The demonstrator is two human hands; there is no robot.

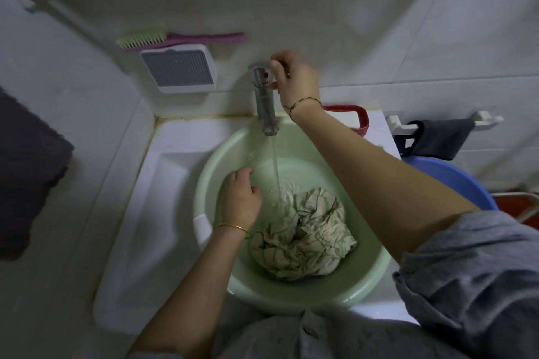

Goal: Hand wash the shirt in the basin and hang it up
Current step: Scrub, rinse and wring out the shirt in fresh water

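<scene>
Looking down from the head camera, I saw the right hand (291,76) gripping the tap (264,96), water (275,166) running into the green basin (291,297). The left hand (242,201) hung loose, holding nothing, beside the crumpled shirt (306,239) lying in it. I judged the washing barely begun, with scrubbing, rinsing and hanging left.

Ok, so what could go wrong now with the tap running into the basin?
The right hand grips the tap, which is running; left on too long, the green basin could overflow onto the white sink. The water stream lands right by the bunched shirt, so it may splash over the rim.
</scene>
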